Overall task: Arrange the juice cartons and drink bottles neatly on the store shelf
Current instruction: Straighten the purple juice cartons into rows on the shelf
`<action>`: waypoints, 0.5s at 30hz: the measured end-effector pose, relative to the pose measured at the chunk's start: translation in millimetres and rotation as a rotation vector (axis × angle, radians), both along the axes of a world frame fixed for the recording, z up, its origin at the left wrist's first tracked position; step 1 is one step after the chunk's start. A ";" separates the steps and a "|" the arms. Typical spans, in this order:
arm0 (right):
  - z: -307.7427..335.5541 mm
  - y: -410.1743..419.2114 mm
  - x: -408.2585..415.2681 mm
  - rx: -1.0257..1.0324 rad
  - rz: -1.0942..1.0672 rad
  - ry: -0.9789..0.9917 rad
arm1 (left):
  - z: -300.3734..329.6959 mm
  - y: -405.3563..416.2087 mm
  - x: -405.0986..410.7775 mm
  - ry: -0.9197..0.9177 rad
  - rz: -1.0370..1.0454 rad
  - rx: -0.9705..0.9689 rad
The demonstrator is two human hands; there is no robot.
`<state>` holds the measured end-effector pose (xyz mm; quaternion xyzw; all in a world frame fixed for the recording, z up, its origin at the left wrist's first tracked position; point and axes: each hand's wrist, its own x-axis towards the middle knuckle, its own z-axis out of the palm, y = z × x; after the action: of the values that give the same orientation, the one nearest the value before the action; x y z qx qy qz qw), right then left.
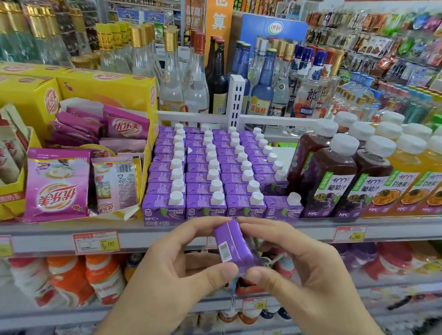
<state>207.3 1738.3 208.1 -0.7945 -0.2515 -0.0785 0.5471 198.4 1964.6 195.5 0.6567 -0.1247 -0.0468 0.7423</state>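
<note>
A small purple juice carton [237, 245] with a barcode on its side is held in front of the shelf edge. My left hand [168, 269] pinches it between thumb and fingers on its left side, and my right hand [291, 259] pinches it from the right. On the shelf [139, 235] behind stand several rows of the same purple cartons [209, 174] with white caps. To their right stand dark grape juice bottles [325, 176] and orange juice bottles [422, 169], all with white caps.
Yellow display boxes with pink milk-tea sachets [59, 185] crowd the shelf's left part. Glass liquor bottles [197, 80] stand behind a white divider [236, 103]. Lower shelves hold yoghurt drink bottles [102, 278]. Price tags [96, 241] line the shelf edge.
</note>
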 end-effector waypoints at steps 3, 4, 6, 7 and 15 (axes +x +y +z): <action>-2.5 -6.2 3.3 -0.076 -0.024 0.001 | -4.1 2.6 0.2 0.001 -0.001 -0.135; -3.7 -7.4 4.6 -0.084 -0.026 0.036 | -4.9 3.6 0.6 0.004 -0.003 -0.171; -5.5 -7.5 6.5 -0.053 -0.006 0.113 | -5.7 4.2 1.9 0.013 -0.012 -0.193; -6.4 -7.0 6.9 -0.027 -0.002 0.127 | -6.3 4.8 2.8 0.020 -0.025 -0.185; -4.3 -4.9 5.0 0.163 -0.005 0.114 | -8.4 7.7 3.4 0.036 -0.040 -0.164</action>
<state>212.3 1733.4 203.9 -0.7514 -0.2105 -0.0547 0.6230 201.8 1972.3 187.1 0.5899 -0.1279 -0.0631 0.7948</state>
